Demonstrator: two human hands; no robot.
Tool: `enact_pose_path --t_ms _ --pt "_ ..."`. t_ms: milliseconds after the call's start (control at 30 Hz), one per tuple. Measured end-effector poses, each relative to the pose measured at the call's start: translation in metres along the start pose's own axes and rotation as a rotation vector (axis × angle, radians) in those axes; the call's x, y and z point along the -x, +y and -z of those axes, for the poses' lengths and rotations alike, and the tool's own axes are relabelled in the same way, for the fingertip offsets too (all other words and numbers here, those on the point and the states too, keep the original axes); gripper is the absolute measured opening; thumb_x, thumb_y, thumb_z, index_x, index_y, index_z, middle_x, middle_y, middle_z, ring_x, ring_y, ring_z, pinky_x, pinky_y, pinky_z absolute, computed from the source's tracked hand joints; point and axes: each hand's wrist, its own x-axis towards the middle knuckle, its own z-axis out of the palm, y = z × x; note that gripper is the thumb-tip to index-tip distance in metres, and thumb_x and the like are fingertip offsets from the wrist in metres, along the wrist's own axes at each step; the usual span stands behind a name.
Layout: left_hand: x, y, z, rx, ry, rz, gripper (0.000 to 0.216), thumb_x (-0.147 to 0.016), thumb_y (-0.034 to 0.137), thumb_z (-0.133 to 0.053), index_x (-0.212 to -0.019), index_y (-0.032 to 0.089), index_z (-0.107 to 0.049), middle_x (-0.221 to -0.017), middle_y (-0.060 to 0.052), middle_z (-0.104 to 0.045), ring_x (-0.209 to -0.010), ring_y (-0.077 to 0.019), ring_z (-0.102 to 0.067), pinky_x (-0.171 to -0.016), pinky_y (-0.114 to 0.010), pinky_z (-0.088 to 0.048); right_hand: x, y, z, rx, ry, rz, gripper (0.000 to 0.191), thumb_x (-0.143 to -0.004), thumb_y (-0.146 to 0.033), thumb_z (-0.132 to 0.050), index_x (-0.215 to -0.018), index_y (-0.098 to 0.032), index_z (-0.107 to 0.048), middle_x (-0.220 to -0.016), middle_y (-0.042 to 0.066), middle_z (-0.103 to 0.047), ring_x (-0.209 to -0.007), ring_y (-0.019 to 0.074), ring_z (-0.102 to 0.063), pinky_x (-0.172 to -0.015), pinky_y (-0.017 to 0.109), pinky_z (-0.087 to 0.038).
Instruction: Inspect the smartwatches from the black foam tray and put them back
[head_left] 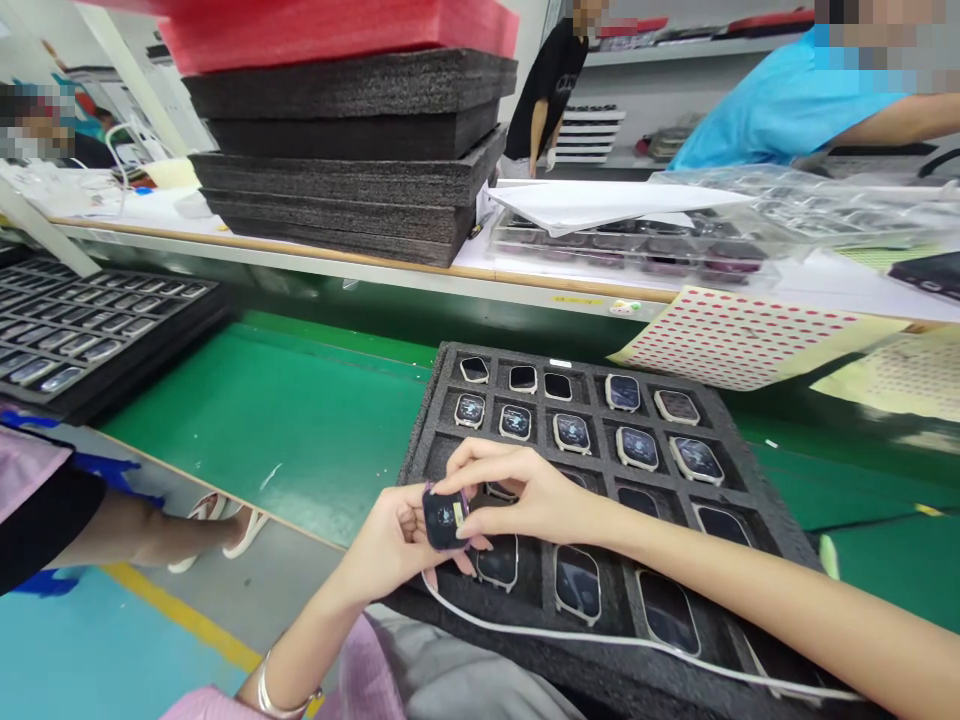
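Observation:
A smartwatch case [442, 522] with a lit dark screen and purplish edge is between my two hands, above the left side of a black foam tray [425, 425]. My left hand [390, 530] is curled around it from the left and below. From the right, my right hand [517, 490] pinches it, fingers at its top edge and thumb by a small yellowish mark on the screen. A white cable [540, 634] runs from under my left hand across the tray's near side; its end is hidden. Several watch cases [574, 433] lie in the tray's compartments, some partly behind my right forearm.
Another foam tray of watch cases [82, 310] sits at left on the green bench [300, 400]. Stacked black foam [345, 180] stands on the shelf ahead, beside clear plastic trays [637, 240]. A dotted sheet [739, 335] hangs from the shelf edge. Other people are nearby.

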Motion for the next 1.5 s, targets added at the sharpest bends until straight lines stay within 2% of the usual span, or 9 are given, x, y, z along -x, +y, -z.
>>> enact_pose_path --t_ms 200,400,667,800,967,1133,1333,1400,1500 --pt "0.002 0.000 0.007 0.009 -0.140 -0.026 0.020 -0.069 0.026 -0.076 -0.078 0.010 -0.068 -0.078 -0.014 -0.074 -0.059 -0.0208 -0.070 -0.041 -0.018 -0.048 -0.010 0.012 -0.012 -0.329 -0.036 0.032 0.029 -0.076 -0.026 -0.075 -0.104 -0.020 -0.071 -0.119 0.011 -0.061 -0.114 0.0229 -0.054 -0.100 0.041 -0.040" --pt "0.002 0.001 0.008 0.006 -0.161 -0.026 0.020 -0.068 0.024 -0.077 -0.082 0.010 -0.072 -0.073 -0.012 -0.074 -0.056 -0.0187 -0.069 -0.042 -0.017 -0.049 -0.012 0.021 -0.018 -0.433 0.026 0.084 0.027 -0.072 -0.022 -0.078 -0.098 -0.018 -0.073 -0.103 0.012 -0.069 -0.103 0.0222 -0.059 -0.094 0.041 -0.044" --pt "0.002 -0.005 -0.006 -0.128 0.199 -0.061 0.017 -0.069 0.016 -0.074 -0.084 0.011 -0.068 -0.060 -0.001 -0.067 -0.045 -0.0092 -0.056 -0.045 -0.018 -0.051 -0.010 -0.006 0.011 0.205 -0.231 0.147 0.042 -0.087 -0.030 -0.064 -0.125 -0.015 -0.058 -0.123 0.014 -0.060 -0.120 0.0221 -0.047 -0.102 0.040 -0.037" --pt "0.002 -0.004 -0.009 -0.122 0.152 -0.057 0.020 -0.072 0.016 -0.071 -0.090 0.011 -0.066 -0.064 0.000 -0.066 -0.050 -0.0092 -0.055 -0.045 -0.017 -0.050 -0.003 -0.019 0.011 0.660 -0.213 0.203 0.045 -0.086 -0.041 -0.061 -0.124 -0.016 -0.057 -0.128 0.017 -0.052 -0.119 0.0274 -0.043 -0.100 0.047 -0.033" --pt "0.000 -0.007 -0.008 -0.104 0.155 -0.060 0.018 -0.072 0.015 -0.071 -0.088 0.011 -0.064 -0.065 0.001 -0.065 -0.051 -0.0072 -0.052 -0.044 -0.015 -0.050 0.002 -0.023 -0.002 0.914 -0.169 0.197 0.032 -0.090 -0.036 -0.055 -0.107 -0.011 -0.061 -0.109 0.017 -0.056 -0.098 0.0262 -0.050 -0.085 0.043 -0.041" --pt "-0.001 -0.006 -0.006 -0.058 0.149 -0.055 0.023 -0.071 0.018 -0.072 -0.090 0.011 -0.063 -0.066 -0.001 -0.067 -0.051 -0.0089 -0.056 -0.042 -0.016 -0.051 0.001 -0.026 -0.003 0.933 -0.132 0.199 0.027 -0.089 -0.028 -0.055 -0.106 -0.008 -0.062 -0.100 0.015 -0.058 -0.090 0.0243 -0.051 -0.084 0.043 -0.043" --pt "0.003 -0.001 -0.007 -0.023 0.257 -0.055 0.026 -0.073 0.026 -0.072 -0.089 0.009 -0.062 -0.077 -0.010 -0.073 -0.059 -0.0151 -0.067 -0.040 -0.015 -0.050 -0.008 -0.007 0.019 0.485 0.084 0.124 0.041 -0.079 -0.026 -0.071 -0.116 -0.014 -0.059 -0.102 0.009 -0.060 -0.092 0.0185 -0.058 -0.084 0.032 -0.047" --pt "0.005 -0.001 -0.008 -0.023 0.327 -0.090 0.024 -0.076 0.027 -0.070 -0.090 0.009 -0.062 -0.085 -0.012 -0.073 -0.061 -0.0153 -0.068 -0.040 -0.015 -0.050 -0.010 0.005 0.021 0.500 0.157 0.070 0.041 -0.078 -0.027 -0.072 -0.115 -0.014 -0.059 -0.102 0.009 -0.061 -0.092 0.0190 -0.059 -0.085 0.033 -0.047" --pt "0.008 -0.003 -0.010 -0.027 0.393 -0.154 0.022 -0.077 0.027 -0.069 -0.089 0.010 -0.063 -0.087 -0.013 -0.073 -0.060 -0.0150 -0.067 -0.043 -0.017 -0.051 -0.010 0.016 0.015 0.707 0.050 -0.027 0.036 -0.080 -0.029 -0.069 -0.111 -0.012 -0.062 -0.102 0.011 -0.063 -0.094 0.0222 -0.058 -0.085 0.037 -0.046"
